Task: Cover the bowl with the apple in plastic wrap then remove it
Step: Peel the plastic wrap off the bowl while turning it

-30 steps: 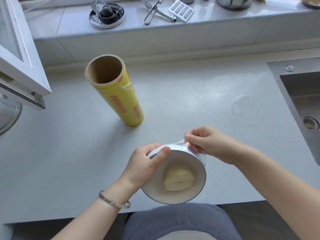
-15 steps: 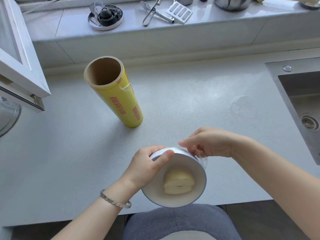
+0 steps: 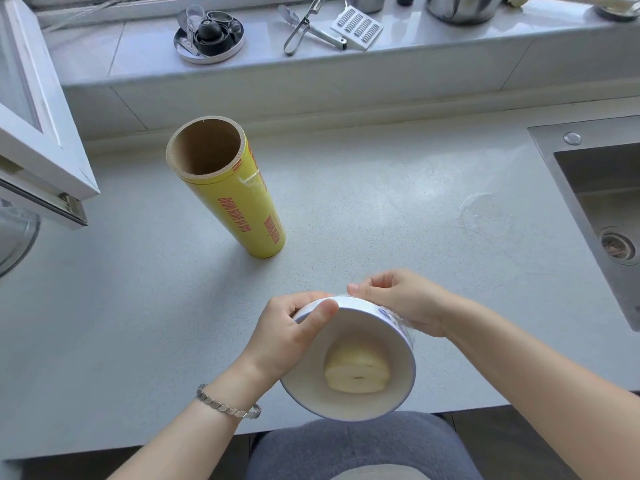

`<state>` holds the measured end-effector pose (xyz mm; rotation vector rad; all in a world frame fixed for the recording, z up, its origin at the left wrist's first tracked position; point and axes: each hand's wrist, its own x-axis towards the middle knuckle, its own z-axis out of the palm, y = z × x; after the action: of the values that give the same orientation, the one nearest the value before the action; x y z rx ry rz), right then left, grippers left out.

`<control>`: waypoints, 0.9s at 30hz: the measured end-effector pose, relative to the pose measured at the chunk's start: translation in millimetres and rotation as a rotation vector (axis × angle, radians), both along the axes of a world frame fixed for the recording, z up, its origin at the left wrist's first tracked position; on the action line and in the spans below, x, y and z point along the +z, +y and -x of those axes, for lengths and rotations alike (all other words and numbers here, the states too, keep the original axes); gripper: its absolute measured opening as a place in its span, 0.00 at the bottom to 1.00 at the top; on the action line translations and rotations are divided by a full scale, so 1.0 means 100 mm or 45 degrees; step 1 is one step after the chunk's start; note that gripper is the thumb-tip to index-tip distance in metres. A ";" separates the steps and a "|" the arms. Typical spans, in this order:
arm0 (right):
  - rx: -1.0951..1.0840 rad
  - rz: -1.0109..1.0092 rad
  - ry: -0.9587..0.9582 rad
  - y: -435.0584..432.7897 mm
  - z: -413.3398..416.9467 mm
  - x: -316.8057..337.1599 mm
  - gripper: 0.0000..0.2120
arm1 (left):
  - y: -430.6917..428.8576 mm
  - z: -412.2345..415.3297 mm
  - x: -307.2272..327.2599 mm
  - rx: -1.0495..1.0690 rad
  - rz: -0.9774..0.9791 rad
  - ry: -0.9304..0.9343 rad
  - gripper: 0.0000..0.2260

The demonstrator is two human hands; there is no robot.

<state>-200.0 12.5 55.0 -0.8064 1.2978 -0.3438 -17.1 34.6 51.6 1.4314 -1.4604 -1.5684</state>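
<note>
Grey countertop [image 3: 346, 202]: your left hand [image 3: 287, 334] grips the bowl [image 3: 367, 313] rim; your right hand [image 3: 405, 303], lifting plastic wrap [image 3: 403, 322] a second ago, now pinches it down the side. Looks like sealing.

The left forearm comes up from the bottom edge, wrist bent slightly inward. The left grip [image 3: 287, 334] holds the tilted bowl [image 3: 346, 415] by its near-left rim, thumb [image 3: 322, 313] laid over the lip and fingers curled round the outside. The right forearm reaches in from the lower right, above the surface. The right grip [image 3: 405, 303] lies against the bowl's far-right side, fingers curled, fingertips [image 3: 355, 289] pinching the plastic wrap [image 3: 403, 323] at the far rim.
</note>
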 end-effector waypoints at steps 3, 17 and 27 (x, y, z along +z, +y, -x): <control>0.035 0.069 0.160 0.05 0.05 -0.02 0.05 | -0.01 -0.01 -0.02 0.030 0.009 0.031 0.13; 0.098 0.403 -0.026 0.24 0.14 0.04 0.30 | -0.11 -0.09 0.02 0.113 0.036 -0.026 0.24; -0.193 0.179 -0.141 0.20 0.13 0.10 0.08 | -0.11 -0.08 0.00 0.179 0.007 -0.003 0.13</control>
<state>-212.8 32.1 64.6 -0.7973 1.2439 -0.5981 -8.7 23.4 51.9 1.4990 -1.3340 -1.4757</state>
